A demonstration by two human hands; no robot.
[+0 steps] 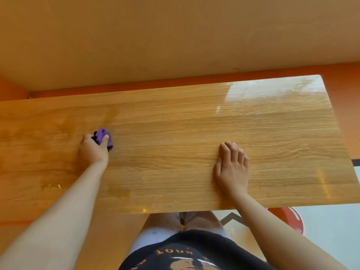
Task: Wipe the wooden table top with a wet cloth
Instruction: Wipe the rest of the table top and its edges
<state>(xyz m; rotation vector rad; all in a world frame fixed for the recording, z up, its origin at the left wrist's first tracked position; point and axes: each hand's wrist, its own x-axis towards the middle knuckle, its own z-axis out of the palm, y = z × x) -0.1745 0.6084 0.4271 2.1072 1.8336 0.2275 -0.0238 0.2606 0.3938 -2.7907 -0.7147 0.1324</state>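
The wooden table top (pixel 175 137) fills the middle of the view, long side left to right. My left hand (pixel 93 150) is closed around a bunched purple cloth (pixel 104 136) and presses it onto the wood left of centre. My right hand (pixel 232 168) lies flat on the table, palm down, fingers together, near the front right. The surface left of the cloth looks darker and damp; the far right corner shines with a wet gloss.
An orange-tan wall (pixel 175 36) runs behind the table's far edge. A red round stool (pixel 288 219) stands on the pale floor below the table's front right corner. My legs are under the front edge.
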